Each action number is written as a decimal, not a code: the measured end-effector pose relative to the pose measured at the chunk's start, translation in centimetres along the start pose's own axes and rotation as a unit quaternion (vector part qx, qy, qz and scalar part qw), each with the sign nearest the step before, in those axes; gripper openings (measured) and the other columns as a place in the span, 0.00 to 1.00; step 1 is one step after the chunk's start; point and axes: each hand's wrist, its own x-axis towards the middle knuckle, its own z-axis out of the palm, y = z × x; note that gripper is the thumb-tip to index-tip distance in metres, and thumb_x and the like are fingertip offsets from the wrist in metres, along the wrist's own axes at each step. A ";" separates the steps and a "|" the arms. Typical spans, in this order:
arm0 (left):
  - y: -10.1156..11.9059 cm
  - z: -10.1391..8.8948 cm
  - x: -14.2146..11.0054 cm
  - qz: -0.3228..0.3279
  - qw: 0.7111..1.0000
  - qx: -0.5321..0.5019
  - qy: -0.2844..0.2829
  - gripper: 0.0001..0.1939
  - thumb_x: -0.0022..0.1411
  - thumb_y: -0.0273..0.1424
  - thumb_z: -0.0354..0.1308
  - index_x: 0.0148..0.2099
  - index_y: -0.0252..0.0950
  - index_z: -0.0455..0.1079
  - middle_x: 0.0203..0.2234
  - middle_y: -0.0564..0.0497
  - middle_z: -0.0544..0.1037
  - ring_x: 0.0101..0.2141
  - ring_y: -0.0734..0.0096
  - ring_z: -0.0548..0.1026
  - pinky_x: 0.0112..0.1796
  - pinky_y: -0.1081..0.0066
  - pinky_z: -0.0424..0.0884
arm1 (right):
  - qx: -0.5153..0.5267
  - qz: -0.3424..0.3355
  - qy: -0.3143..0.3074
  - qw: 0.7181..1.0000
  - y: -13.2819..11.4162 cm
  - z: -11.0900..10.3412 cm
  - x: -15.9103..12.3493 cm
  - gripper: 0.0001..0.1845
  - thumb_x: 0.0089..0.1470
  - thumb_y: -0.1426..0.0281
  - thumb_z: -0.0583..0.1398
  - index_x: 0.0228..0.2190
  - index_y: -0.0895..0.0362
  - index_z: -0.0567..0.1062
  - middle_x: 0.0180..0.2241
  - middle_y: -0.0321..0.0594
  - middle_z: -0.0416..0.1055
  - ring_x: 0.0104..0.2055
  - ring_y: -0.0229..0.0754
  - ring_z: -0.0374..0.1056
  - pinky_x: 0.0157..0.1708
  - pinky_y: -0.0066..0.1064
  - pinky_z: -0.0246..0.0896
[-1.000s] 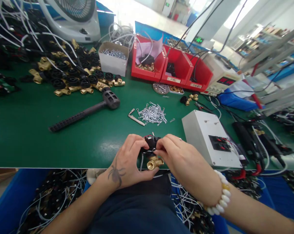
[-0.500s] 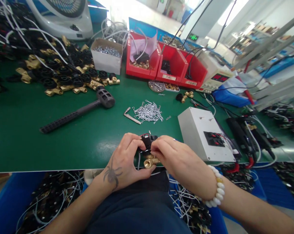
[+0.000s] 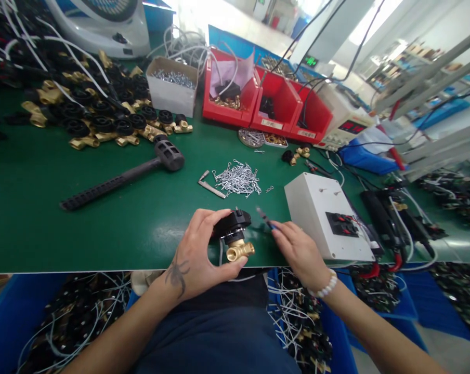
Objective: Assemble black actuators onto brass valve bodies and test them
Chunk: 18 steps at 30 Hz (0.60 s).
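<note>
My left hand (image 3: 198,254) grips a brass valve with a black cap (image 3: 235,236) just above the near edge of the green table (image 3: 63,218). Its fingers are wrapped round the valve's black top and brass body. My right hand (image 3: 297,249) is to the right of the valve, apart from it, and pinches a small tool with a blue handle and dark tip (image 3: 264,216). The tip points up and left toward the valve's cap. A pile of small metal clips (image 3: 237,179) lies on the table beyond both hands.
A black mallet (image 3: 121,174) lies to the left. A white box with red and black terminals (image 3: 324,215) stands right of my hands. Brass valves with black caps (image 3: 102,119), a cardboard box (image 3: 172,93) and red bins (image 3: 274,104) line the back. Blue crates with wired parts (image 3: 305,322) sit below.
My right hand has drawn away from the valve to the right and now holds a small tool. The left hand has turned the valve so its black cap shows.
</note>
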 end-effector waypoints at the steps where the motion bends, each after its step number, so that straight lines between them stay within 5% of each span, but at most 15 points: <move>1: 0.1 0.1 0.0 -0.009 1.000 -0.004 0.001 0.33 0.54 0.35 0.66 0.61 0.38 0.60 0.48 0.46 0.68 0.47 0.64 0.73 0.43 0.64 0.79 | 0.044 0.009 -0.013 0.999 -0.4 -1.1 0.0 0.37 0.70 0.56 0.35 0.50 0.63 0.74 0.32 0.50 0.72 0.33 0.44 0.71 0.33 0.37 0.71; 3: 0.2 0.3 0.0 -0.026 1.000 -0.009 -0.004 0.33 0.55 0.35 0.65 0.61 0.38 0.60 0.48 0.46 0.67 0.47 0.64 0.73 0.43 0.64 0.79 | 0.168 0.023 -0.060 0.984 -1.2 -3.6 0.0 0.31 0.71 0.58 0.37 0.53 0.61 0.70 0.32 0.44 0.72 0.31 0.40 0.71 0.29 0.31 0.70; 5: 0.2 0.5 0.0 -0.032 0.999 -0.009 -0.011 0.34 0.55 0.36 0.65 0.62 0.38 0.60 0.48 0.46 0.67 0.48 0.63 0.72 0.43 0.62 0.79 | 0.246 0.018 -0.082 0.966 -2.1 -5.7 -0.3 0.19 0.66 0.58 0.53 0.50 0.57 0.70 0.34 0.40 0.72 0.32 0.38 0.71 0.30 0.28 0.69; 8: 0.1 0.9 0.1 -0.017 1.000 -0.005 -0.016 0.35 0.54 0.36 0.65 0.63 0.36 0.60 0.47 0.45 0.67 0.47 0.63 0.72 0.46 0.60 0.78 | 0.194 -0.017 0.059 0.979 -3.1 -6.5 -0.9 0.08 0.60 0.68 0.61 0.43 0.53 0.73 0.36 0.37 0.70 0.35 0.36 0.68 0.34 0.26 0.66; 11: -0.1 1.2 0.0 0.001 1.000 -0.007 -0.006 0.36 0.54 0.37 0.65 0.63 0.36 0.61 0.47 0.46 0.67 0.47 0.64 0.71 0.47 0.60 0.78 | 0.173 -0.033 0.227 0.958 -3.1 -4.8 -1.0 0.12 0.60 0.73 0.59 0.46 0.52 0.70 0.34 0.36 0.67 0.33 0.36 0.66 0.33 0.27 0.64; 16: -0.3 1.2 -0.1 -0.001 1.000 -0.008 -0.010 0.35 0.54 0.37 0.65 0.63 0.38 0.61 0.47 0.46 0.67 0.46 0.64 0.71 0.46 0.61 0.78 | 0.046 -0.130 0.035 0.990 -2.4 -3.9 -0.6 0.12 0.58 0.78 0.56 0.43 0.54 0.73 0.33 0.38 0.70 0.32 0.37 0.68 0.30 0.28 0.64; 18: -0.3 1.2 -0.1 0.000 1.000 -0.008 -0.011 0.35 0.54 0.37 0.65 0.63 0.38 0.61 0.47 0.46 0.67 0.46 0.64 0.71 0.46 0.61 0.78 | 0.067 -0.101 0.097 0.988 -2.4 -4.5 -0.9 0.13 0.59 0.77 0.57 0.44 0.54 0.73 0.36 0.38 0.72 0.34 0.37 0.69 0.33 0.28 0.65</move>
